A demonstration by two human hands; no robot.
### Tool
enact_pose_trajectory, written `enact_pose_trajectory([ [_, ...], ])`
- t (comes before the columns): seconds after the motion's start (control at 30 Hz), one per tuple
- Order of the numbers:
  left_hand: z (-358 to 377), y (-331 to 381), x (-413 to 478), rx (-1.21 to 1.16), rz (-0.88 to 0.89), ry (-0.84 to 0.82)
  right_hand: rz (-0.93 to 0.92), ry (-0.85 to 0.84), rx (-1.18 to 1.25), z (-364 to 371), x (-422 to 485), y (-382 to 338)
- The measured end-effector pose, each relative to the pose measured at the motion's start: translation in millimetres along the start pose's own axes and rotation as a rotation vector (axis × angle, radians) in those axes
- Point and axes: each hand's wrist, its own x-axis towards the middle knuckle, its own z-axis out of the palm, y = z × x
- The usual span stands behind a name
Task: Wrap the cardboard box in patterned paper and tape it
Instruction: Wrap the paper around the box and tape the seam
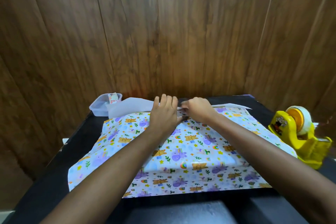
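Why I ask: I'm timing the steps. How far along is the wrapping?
Done: the patterned paper is draped, print up, over a raised shape; the box itself is hidden. In hand: the left hand presses flat at the far edge while the right hand pinches the paper there. Left: no tape shows on the paper, the tape dispenser stands untouched on the right, and both side ends lie unfolded.

Brown wood-grain wall panels point(163, 23) are rising behind a black table point(47, 183), which is standing flush against them; warm light is brightening the panels just above the table's far edge.
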Motion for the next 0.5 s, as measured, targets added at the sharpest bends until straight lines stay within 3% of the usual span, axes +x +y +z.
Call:
enact_pose_trajectory([
  [0.13, -4.8, -3.2, 1.2, -0.093, -0.029, -0.069, 0.006, -0.018, 0.065, 6.1, -5.6, 3.4],
  [0.33, 2.7, -67.0, 6.4, 0.016, 0.017, -0.08, 0.083, -0.014, 0.186, 9.0, -2.7, 5.5],
  [0.5, 14.9, -107.8, 17.0, -0.294, -0.081, -0.215, 0.172, -0.086, 0.328, 0.5, 14.2, 12.1],
])
